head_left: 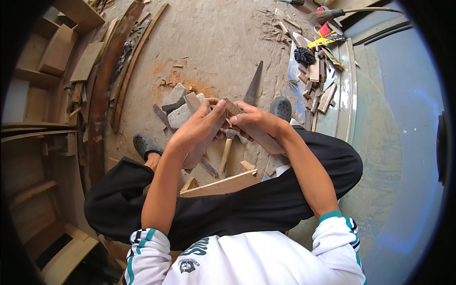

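One flat wooden strip (202, 149) is gripped in the left hand (205, 118) and a second strip (261, 138) in the right hand (255, 118), with the fingers closed around each. Both are held in front of the lap, slanted apart toward the body, their far ends close together; whether these touch cannot be told.

The floor (213, 42) is rough, grey-brown and dusty, and is marked by a patch of orange sawdust (204, 88) beyond the hands. Pale stones (178, 115) are set just left of the hands, and a dark, tapering saw blade (254, 84) is laid flat on the far side. Below the hands, a hammer with a wooden handle (226, 154) is seen, and nearer the lap a light wooden board (223, 184) is placed.

The left side of the room is lined with open wooden shelving (35, 190), beside which long, curved brown boards (107, 90) are stacked. To the right, a heap of wood offcuts (313, 71) is topped by a crumpled black cloth (304, 56). A yellow tool (325, 41) and a broom (327, 16) are found beyond it, and the right edge is filled by a broad bluish panel (403, 118).
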The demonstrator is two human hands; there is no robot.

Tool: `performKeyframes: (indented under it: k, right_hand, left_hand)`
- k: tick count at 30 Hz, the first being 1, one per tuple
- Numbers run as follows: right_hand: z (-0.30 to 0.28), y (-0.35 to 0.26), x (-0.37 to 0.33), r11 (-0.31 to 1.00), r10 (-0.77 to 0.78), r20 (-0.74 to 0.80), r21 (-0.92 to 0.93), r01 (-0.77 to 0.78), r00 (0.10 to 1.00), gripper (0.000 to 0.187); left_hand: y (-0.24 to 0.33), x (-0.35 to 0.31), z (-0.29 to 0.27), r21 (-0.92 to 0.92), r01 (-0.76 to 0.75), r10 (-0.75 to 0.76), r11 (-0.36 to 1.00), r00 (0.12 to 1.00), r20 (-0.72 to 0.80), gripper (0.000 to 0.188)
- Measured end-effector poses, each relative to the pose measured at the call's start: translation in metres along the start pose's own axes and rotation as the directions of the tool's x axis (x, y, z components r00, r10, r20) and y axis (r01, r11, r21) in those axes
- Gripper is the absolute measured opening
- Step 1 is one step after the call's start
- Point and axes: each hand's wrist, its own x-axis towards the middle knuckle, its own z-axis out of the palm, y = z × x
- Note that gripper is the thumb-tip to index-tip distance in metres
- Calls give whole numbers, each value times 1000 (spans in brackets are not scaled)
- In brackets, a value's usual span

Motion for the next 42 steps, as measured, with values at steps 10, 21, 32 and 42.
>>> performKeyframes:
  k: [10,21,32,42]
  right_hand:
    - [-9,20,20,995,75,95,55,-80,993,117]
    - [-14,-6,0,963,31,73,-271,-10,997,92]
    - [-26,2,15,919,61,96,-395,-19,994,100]
    - [-21,-11,24,888,82,110,-459,-23,991,103]
  left_hand:
    - [-26,31,-22,72,141,-150,987,977,151,66]
    - [-70,45,-7,-343,125,-55,931,977,208,76]
    - [-77,45,3,-374,127,-45,919,975,219,82]
    - [-72,46,7,-414,129,-116,901,992,56,86]
